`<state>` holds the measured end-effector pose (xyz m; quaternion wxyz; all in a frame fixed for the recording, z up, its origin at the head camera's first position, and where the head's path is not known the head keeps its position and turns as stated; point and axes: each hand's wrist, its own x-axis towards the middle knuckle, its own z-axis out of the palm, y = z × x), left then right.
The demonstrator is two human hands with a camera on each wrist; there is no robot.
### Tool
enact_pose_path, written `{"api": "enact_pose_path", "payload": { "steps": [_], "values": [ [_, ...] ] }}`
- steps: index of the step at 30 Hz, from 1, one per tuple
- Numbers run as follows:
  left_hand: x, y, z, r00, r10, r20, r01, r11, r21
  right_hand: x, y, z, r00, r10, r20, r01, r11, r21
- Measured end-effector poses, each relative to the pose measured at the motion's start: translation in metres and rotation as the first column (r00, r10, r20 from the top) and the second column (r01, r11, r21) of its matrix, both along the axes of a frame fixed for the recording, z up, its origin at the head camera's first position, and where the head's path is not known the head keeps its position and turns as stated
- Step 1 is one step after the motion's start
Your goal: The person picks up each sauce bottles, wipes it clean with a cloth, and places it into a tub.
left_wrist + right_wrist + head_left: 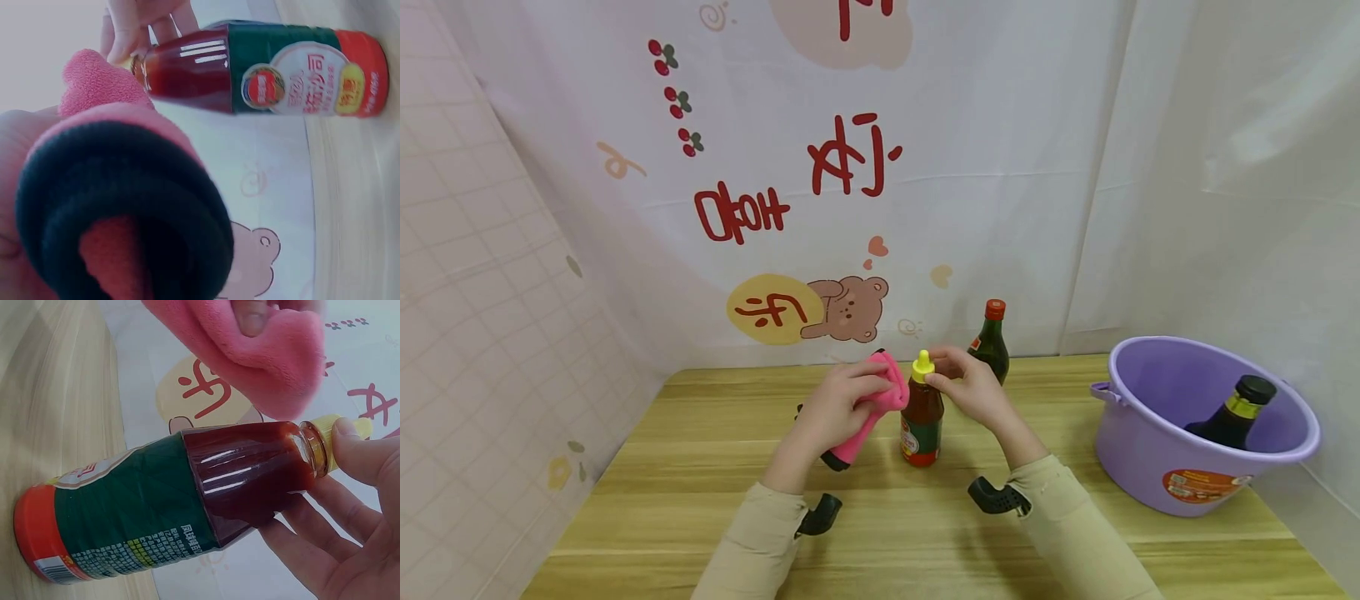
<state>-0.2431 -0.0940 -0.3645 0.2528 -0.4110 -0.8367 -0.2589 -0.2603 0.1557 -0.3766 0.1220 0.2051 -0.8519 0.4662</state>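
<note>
Two hands on one sauce bottle, which stands upright on the counter, centre, just in front of a dark green bottle w/ red cap.

Right hand: thumb and fingertips pinch the yellow cap; right wrist view shows the thumb on the cap, other fingers behind the neck. Acts as a steadying hold.

Left hand: grips a pink cloth w/ black edge, bunched, pressed against the bottle's shoulder on its left side. Fingers curled round the cloth; left wrist view shows the rolled black edge close to the lens.

Step in hand (judgement): wiping the bottle's outside, upper part near neck. Label area and base not under the cloth at this moment, so approx. early to mid wipe.

Next move calls for: cloth to travel down over glass and label while the right hand holds the cap firm, or bottle turned by the cap to bring the far side round. Risk: narrow bottle, top-held, sideways push could tip it.

Purple tub sits well to the right, w/ another dark bottle lying tilted inside.
</note>
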Motion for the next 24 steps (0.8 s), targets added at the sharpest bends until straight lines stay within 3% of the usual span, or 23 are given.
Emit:
{"api": "enact_pose_path", "payload": {
  "steps": [4, 11, 24],
  "values": [
    [0.001, 0.008, 0.002, 1.0, -0.013, -0.02, 0.012, 1.0, -0.01, 0.0, 0.0, -0.001, 1.0, -0.002, -0.004, 0.002, 1.0, 0.001],
    [0.001, 0.017, -0.004, 1.0, 0.003, 0.027, -0.002, 0.999, -0.045, 0.0, 0.0, -0.001, 1.0, 0.002, -0.004, -0.002, 1.0, -0.011],
    [0.001, 0.018, -0.016, 0.999, -0.002, 0.036, 0.003, 0.999, -0.05, 0.001, 0.0, -0.002, 1.0, -0.002, -0.007, 0.002, 1.0, -0.015]
  ]
}}
